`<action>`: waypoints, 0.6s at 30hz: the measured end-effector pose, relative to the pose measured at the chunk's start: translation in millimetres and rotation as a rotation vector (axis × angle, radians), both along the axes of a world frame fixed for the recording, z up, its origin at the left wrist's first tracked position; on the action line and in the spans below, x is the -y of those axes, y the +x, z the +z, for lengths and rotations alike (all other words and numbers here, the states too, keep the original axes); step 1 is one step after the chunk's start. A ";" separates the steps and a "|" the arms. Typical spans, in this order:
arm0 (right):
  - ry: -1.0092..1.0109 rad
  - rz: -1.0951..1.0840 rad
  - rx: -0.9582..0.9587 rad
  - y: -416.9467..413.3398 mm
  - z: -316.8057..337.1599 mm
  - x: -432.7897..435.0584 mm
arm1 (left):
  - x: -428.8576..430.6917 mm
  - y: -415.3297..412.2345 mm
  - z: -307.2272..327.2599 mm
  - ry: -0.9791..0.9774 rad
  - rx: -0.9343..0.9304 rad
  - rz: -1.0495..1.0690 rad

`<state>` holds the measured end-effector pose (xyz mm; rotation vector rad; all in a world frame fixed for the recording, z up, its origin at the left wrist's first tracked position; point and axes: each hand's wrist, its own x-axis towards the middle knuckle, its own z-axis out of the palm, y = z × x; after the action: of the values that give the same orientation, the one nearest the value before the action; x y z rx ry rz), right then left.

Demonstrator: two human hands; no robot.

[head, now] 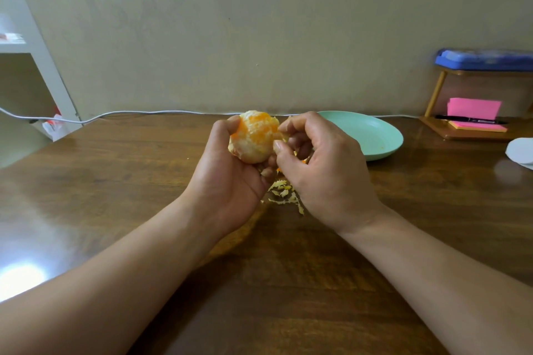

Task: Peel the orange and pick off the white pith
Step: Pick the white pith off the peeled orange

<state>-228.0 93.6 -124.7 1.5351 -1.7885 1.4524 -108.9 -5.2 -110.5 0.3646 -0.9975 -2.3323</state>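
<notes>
A peeled orange (253, 137), pale with patches of white pith over orange flesh, is held above the table. My left hand (227, 179) grips it from the left and below, thumb on its upper left side. My right hand (320, 170) is at the fruit's right side, thumb and forefinger pinching at pith on its surface, the other fingers curled. Shreds of pith (284, 194) lie on the wooden table (115, 181) just under the hands. A bit of orange peel shows behind my right fingers.
A mint-green plate (372, 135) sits right behind my right hand. At the far right stand a small wooden shelf (467, 132) with pink sticky notes, a pen and a blue case on top, plus a white object (520, 151). A white cable (115, 114) runs along the wall.
</notes>
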 end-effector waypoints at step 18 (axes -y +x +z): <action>0.022 0.054 0.216 5.1 0.5 -1.5 | -6.0 -1.5 1.0 -0.056 0.030 0.024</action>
<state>-222.9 95.0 -124.2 1.4966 -1.9021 1.6862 -110.4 0.9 -109.5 0.3880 -1.0645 -2.2791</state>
